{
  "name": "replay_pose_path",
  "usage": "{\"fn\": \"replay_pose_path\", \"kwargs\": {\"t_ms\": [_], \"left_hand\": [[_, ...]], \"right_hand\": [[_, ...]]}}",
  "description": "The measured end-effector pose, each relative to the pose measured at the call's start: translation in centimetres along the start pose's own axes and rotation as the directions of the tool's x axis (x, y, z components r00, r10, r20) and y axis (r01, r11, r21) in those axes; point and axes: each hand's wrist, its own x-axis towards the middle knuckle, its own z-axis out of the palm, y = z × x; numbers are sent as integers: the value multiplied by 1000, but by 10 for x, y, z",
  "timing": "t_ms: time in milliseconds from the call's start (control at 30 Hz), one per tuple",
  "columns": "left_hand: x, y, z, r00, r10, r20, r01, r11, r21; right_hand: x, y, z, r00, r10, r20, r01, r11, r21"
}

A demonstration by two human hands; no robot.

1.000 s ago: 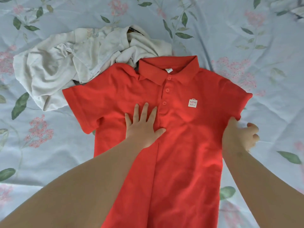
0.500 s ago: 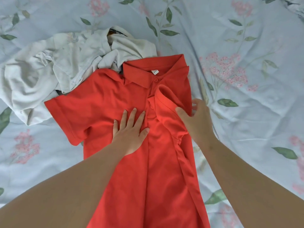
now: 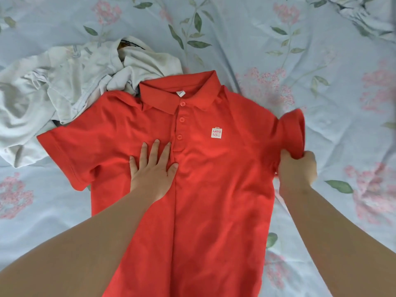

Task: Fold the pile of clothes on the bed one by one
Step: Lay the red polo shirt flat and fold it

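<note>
The red polo shirt (image 3: 214, 189) is lying face up and spread out on the bed (image 3: 321, 61), its collar (image 3: 180, 93) pointing away from the person and its hem running out of view at the near side. The left hand (image 3: 153, 170) is pressing flat on the chest just beside the button placket, fingers straight and slightly spread, holding nothing; the right hand (image 3: 297, 168) is gripping the shirt's side below one sleeve (image 3: 292, 131), fingers curled round bunched cloth, so that sleeve is standing up off the bed; a small white logo patch (image 3: 216, 132) is showing between the two hands; the other sleeve (image 3: 64, 151) is lying flat. A crumpled heap of white clothes (image 3: 64, 82) is sitting just beyond that flat sleeve, its edge tucking under the shirt's shoulder and collar; something dark is peeking from the heap, too little to identify; the bed's pale floral cover is wrinkling around everything.
</note>
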Motion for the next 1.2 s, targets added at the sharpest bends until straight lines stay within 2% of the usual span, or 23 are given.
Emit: {"fn": "replay_pose_path", "kwargs": {"t_ms": [67,133,200,267,333,400,433,500,533,600,667,733,767,833,867,933,967,1033,1100,1200], "left_hand": [[-2,7,2,998,-43,-51,42,999,-19],[-7,14,6,988,-77,-136,70,996,-54],[-13,22,12,977,-79,-200,62,994,-87],[-15,26,17,983,-56,-177,42,996,-81],[-13,24,16,989,-43,-141,34,997,-67],[-13,18,11,990,-15,-141,5,997,-72],[-14,14,9,988,6,-154,-21,996,-91],[-19,4,4,979,31,-204,-68,982,-179],[-23,-2,2,968,20,-249,-85,963,-256],[-31,-17,-2,928,-54,-369,-106,910,-400],[-38,-35,-6,862,-162,-480,-89,884,-459],[-42,-52,-11,796,-326,-510,-7,838,-545],[-41,-60,-14,762,-427,-486,51,789,-612],[-35,-76,-22,678,-644,-355,203,628,-751],[-30,-86,-25,615,-743,-264,281,519,-807],[-17,-108,-30,498,-866,-47,375,263,-889],[-10,-119,-29,483,-874,57,388,155,-909],[2,-134,-28,549,-816,180,370,44,-928],[10,-144,-30,629,-747,214,296,-24,-955],[14,-152,-40,695,-659,286,280,-119,-953]], "right_hand": [[13,19,-13,990,141,7,-141,990,10],[19,28,-20,974,216,67,-220,974,60],[20,30,-21,954,266,140,-285,948,143],[20,29,-19,958,257,128,-277,942,187],[16,22,-14,986,162,46,-168,970,174],[3,8,-9,999,-54,-5,54,995,79],[-6,-1,-5,981,-191,20,190,982,21],[-24,-16,9,890,-418,180,440,893,-101],[-33,-19,20,830,-464,312,528,833,-166],[-52,-21,41,755,-375,539,595,736,-323],[-70,-23,56,751,-316,580,625,624,-469],[-86,-28,68,717,-408,565,689,536,-488],[-92,-30,75,690,-413,594,713,529,-460],[-103,-33,92,655,-295,696,692,603,-396],[-106,-32,101,641,-217,736,669,628,-397],[-107,-32,113,631,-118,767,665,592,-455],[-105,-34,115,630,-97,770,670,568,-477],[-101,-40,118,629,-64,775,667,556,-496],[-97,-46,117,626,-30,779,655,563,-505],[-96,-48,118,622,-11,783,664,538,-520]]}}
